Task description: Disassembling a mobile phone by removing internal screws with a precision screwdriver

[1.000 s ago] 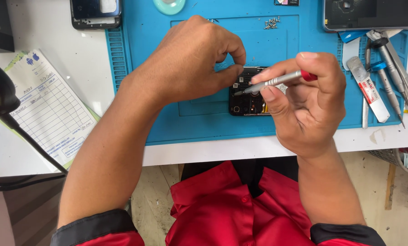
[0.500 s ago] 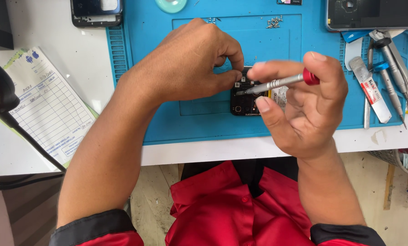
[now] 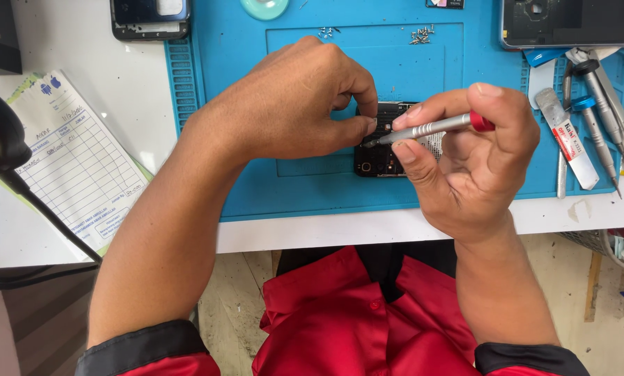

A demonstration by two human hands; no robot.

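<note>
Two hands meet over the blue mat (image 3: 214,125): the left hand (image 3: 291,104) curls nearly closed, fingertips pinching the small dark circuit board (image 3: 381,157) at the mat's middle, while the right hand (image 3: 472,160) grips a silver screwdriver (image 3: 427,129), tip on the board.

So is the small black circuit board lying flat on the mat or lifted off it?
Flat: the circuit board rests on the blue mat.

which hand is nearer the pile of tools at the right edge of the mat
Right. The right hand, holding a screwdriver, sits just beside the tools; the left hand is farther off, across the small black circuit board.
</note>
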